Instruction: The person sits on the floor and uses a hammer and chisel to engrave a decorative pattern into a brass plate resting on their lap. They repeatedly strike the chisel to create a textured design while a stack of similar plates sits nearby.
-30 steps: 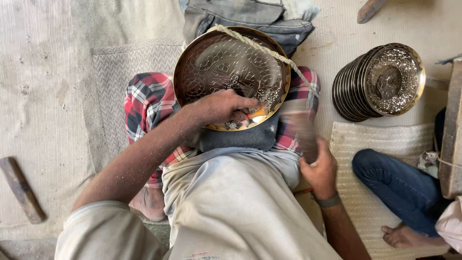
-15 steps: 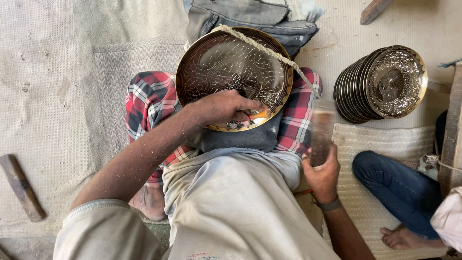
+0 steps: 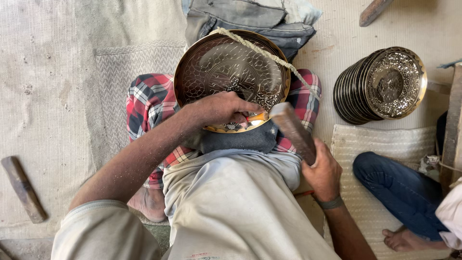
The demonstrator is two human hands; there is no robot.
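Just mallet (image 3: 293, 132) beside plate (image 3: 226, 67) rim

1 engraved plate (image 3: 231, 72), 1 plate stack (image 3: 380, 86), 2 wooden mallets (image 3: 293, 132), 2 hands (image 3: 219, 108).

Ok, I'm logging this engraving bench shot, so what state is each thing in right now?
Left hand: pressed on the plate, gripping a small tool.
Right hand: gripping the wooden mallet, head by the tool.
Engraved brass plate: propped on the lap, cord across it.
Stack of plates: tilted on the floor.
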